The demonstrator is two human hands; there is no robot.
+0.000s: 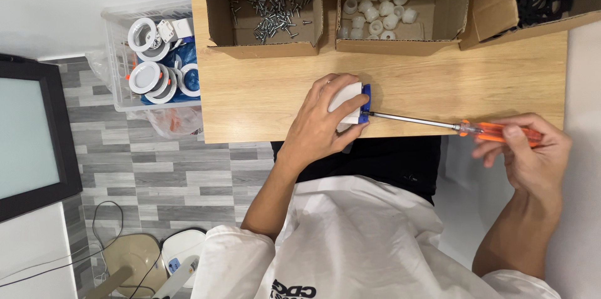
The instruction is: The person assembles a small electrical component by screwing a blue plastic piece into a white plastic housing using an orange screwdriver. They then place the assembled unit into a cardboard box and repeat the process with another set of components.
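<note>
The left hand [316, 125] has its grip closed over a small white block with a blue end [350, 106], pressing it to the near edge of the desk [263, 86]; the fingers hide most of it. The right hand [532, 155] holds the orange handle of a screwdriver [438, 123], whose tip meets the blue end. Behind sit cardboard boxes of screws [272, 17] and white caps [379, 8]; a third box is cut off.
</note>
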